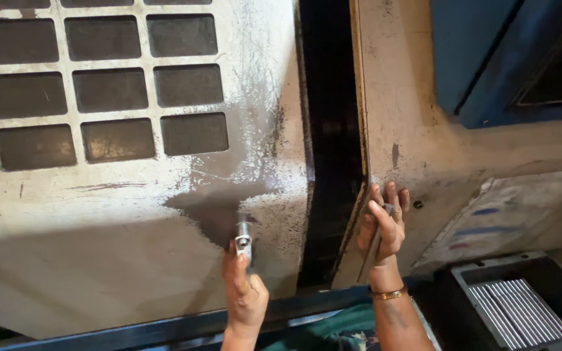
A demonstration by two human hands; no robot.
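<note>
My left hand [244, 292] grips a small metal handle [243, 235] on a worn, off-white sliding machine door [131, 195] that has a grid of dark window panes. My right hand [382, 224] rests on the edge of the neighbouring off-white panel [424, 149] and holds a thin grey metal rod [372, 250] that points down along the wrist. A gold bangle circles that wrist. Between the door and the panel a dark vertical gap [333, 130] stands open.
A blue machine housing [508, 58] fills the upper right. A faded label plate [508, 214] sits on the panel. At the lower right a dark tray [521, 305] holds several bright metal rods. A dark rail runs along the door's bottom.
</note>
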